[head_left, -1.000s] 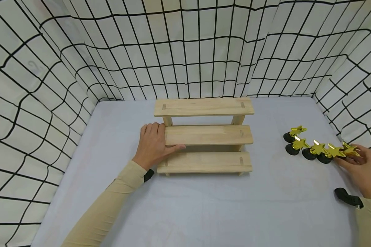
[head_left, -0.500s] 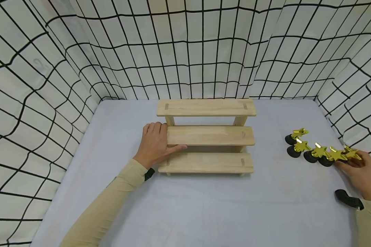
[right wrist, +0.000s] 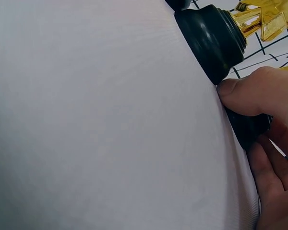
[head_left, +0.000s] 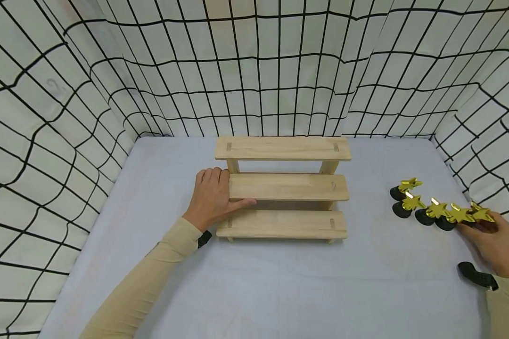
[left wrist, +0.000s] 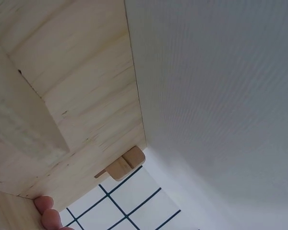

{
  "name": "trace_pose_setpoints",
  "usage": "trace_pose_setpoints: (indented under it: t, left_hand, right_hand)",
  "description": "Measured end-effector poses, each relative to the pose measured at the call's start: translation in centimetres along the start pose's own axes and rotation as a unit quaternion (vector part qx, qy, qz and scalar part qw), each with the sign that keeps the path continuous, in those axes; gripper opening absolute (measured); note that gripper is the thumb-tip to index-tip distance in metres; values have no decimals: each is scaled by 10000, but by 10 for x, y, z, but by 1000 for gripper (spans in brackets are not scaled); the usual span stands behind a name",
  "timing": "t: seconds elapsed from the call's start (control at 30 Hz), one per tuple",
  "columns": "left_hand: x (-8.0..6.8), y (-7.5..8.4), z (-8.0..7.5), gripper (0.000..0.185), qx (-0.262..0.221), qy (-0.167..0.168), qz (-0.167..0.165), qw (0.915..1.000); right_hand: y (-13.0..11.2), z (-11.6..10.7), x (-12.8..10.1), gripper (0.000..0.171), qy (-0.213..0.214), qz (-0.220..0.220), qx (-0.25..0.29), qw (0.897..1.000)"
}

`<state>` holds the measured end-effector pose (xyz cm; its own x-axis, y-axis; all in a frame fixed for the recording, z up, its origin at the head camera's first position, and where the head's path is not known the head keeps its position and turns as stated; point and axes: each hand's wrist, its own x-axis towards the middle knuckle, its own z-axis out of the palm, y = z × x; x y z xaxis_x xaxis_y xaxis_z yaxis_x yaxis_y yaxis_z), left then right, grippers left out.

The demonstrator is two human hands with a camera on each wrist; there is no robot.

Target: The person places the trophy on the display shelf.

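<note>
The left hand (head_left: 212, 197) rests against the left end of the wooden step rack (head_left: 282, 187), its fingers lying straight along the end of the middle step and its thumb extended under that step's front edge; the hand steadies the rack without closing round it. The rack has three steps and stands near the middle of the grey table (head_left: 280, 282), toward the back. The right hand (head_left: 494, 242) is at the right edge of the table, with thumb and fingers pinched on the black base of the nearest star trophy (head_left: 479, 214). The right wrist view shows the thumb tip (right wrist: 240, 93) pressed against that round base (right wrist: 247, 127), with the base of the neighbouring trophy (right wrist: 211, 40) just beside it, apparently touching. Five trophies stand upright in a curving row (head_left: 432, 205), each a gold star on a short stem above a round black base. Judged from appearance, the trophy is light and rigid, probably plastic with a glossy gold finish that may be slippery; the star points and thin stem are the weakest parts. The ribbed black base offers the surest hold, low down, where the fingers already sit. The close neighbours may tip if brushed. Checked cloth (head_left: 254, 70) surrounds the table.
</note>
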<state>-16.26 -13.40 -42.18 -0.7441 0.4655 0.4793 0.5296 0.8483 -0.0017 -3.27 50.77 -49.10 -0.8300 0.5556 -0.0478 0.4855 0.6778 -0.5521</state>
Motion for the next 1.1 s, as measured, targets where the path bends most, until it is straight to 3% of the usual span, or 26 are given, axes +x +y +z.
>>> trace_pose_setpoints:
  t: [0.3, 0.63, 0.8, 1.1]
  left_hand:
    - [-1, -2, 2, 92, -52, 119, 41, 9999]
    - [0, -1, 5, 110, 3, 231, 45, 9997]
    - [-1, -2, 5, 99, 8, 240, 71, 9997]
    - [-1, -2, 4, 90, 3, 172, 67, 9998]
  right_hand:
    - [-2, 2, 1, 70, 14, 195, -3, 9998]
    - [-2, 2, 0, 70, 169, 188, -111, 9996]
    - [-3, 0, -2, 68, 231, 100, -135, 9996]
    - [-13, -8, -2, 76, -4, 508, -5, 9987]
